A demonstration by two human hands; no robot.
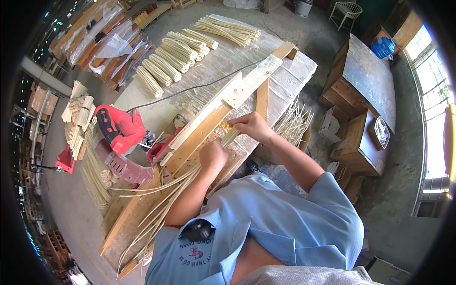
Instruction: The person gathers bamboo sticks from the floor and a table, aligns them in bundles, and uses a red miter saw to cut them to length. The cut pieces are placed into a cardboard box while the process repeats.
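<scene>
My left hand (213, 156) is closed around a bundle of thin pale canes (231, 138). Their long loose ends fan out beneath my left forearm toward the lower left. Just beyond the bundle's short upper end is my right hand (251, 127), its fingers pinched together. Small yellow-orange bits (224, 125) lie at those fingertips, on or beside the wooden rail; what exactly the fingers hold is hidden. A long wooden guide (209, 116) with a pale upright strip runs diagonally past both hands.
A red power saw (121, 130) stands left of the guide, its black cable (190, 88) crossing the worktable (289, 76). Several cane bundles (166, 66) lie along the far side. Below the table's right edge, loose canes (292, 123) fill a box. Wooden cabinets (358, 80) stand at right.
</scene>
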